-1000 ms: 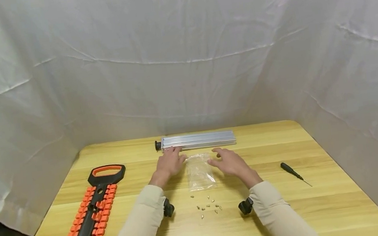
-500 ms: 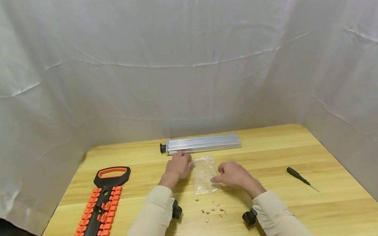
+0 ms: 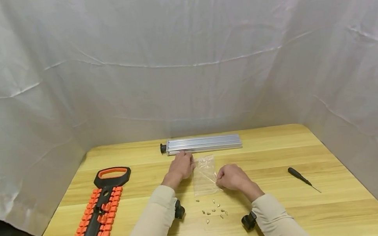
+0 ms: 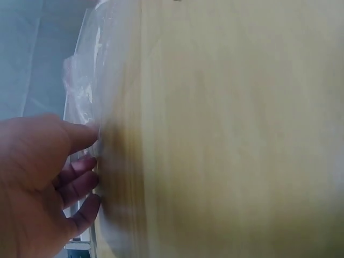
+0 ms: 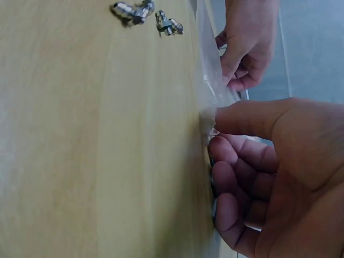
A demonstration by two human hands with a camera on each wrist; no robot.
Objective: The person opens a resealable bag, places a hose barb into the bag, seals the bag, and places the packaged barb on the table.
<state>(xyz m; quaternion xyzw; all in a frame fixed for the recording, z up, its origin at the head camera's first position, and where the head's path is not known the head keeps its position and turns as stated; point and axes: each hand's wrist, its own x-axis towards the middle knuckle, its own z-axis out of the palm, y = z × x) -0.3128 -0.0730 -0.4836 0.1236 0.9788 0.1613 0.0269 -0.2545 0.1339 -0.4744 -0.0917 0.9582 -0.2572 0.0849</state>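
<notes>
A clear plastic bag (image 3: 204,177) lies flat near the middle of the table, between both hands. My left hand (image 3: 181,165) is at its upper left corner, thumb and fingertips pinching the film; in the left wrist view the thumb (image 4: 80,135) meets the bag's edge. On the opposite side, my right hand (image 3: 232,176) pinches the bag's right edge between thumb and index finger, pulling creases across the film. In the right wrist view its other fingers (image 5: 228,212) curl beside the table surface. Several small metal fittings (image 3: 213,210) are scattered just in front of the bag.
An aluminium profile (image 3: 204,143) with a black knob lies behind the bag. At left is a long black tool (image 3: 89,224) with orange blocks and a loop handle. A black screwdriver (image 3: 298,175) lies at right. Grey curtains (image 3: 183,75) surround the table.
My right hand has moved down along the bag's right side and now pinches its edge, creasing the film. My left hand has closed on the upper left corner. The view has shifted slightly.
</notes>
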